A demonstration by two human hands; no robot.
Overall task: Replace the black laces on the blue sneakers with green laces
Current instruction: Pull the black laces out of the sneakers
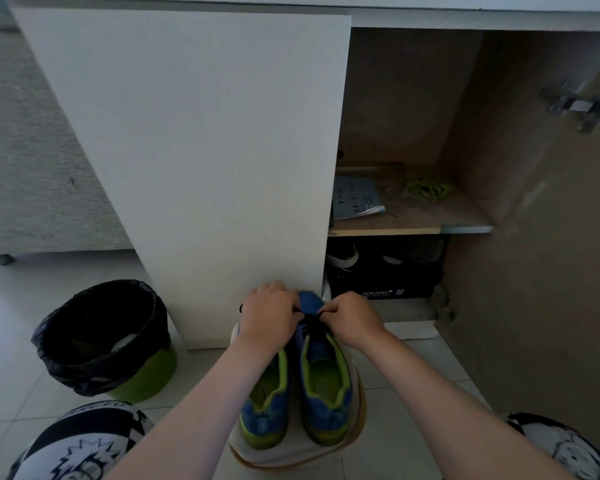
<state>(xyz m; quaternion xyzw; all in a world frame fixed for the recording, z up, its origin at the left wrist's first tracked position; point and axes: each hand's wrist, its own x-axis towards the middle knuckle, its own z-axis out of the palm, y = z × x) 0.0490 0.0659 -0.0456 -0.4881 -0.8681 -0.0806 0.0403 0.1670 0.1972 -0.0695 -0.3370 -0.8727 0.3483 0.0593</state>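
Two blue sneakers with lime-green lining stand side by side on the floor, heels toward me: the left sneaker (pixel 265 407) and the right sneaker (pixel 326 386). My left hand (pixel 269 315) and my right hand (pixel 352 322) both pinch the black lace (pixel 310 318) near the top of the right sneaker's tongue. The left hand covers the left sneaker's front. A bundle of green laces (pixel 426 189) lies on the shelf inside the open cabinet, beyond the shoes to the right.
A white cabinet door (pixel 194 150) stands straight ahead, just behind the shoes. A green bin with a black bag (pixel 104 337) sits to the left. The cabinet shelf holds a booklet (pixel 355 197); below it is a black shoebox (pixel 385 275). My knees frame the bottom corners.
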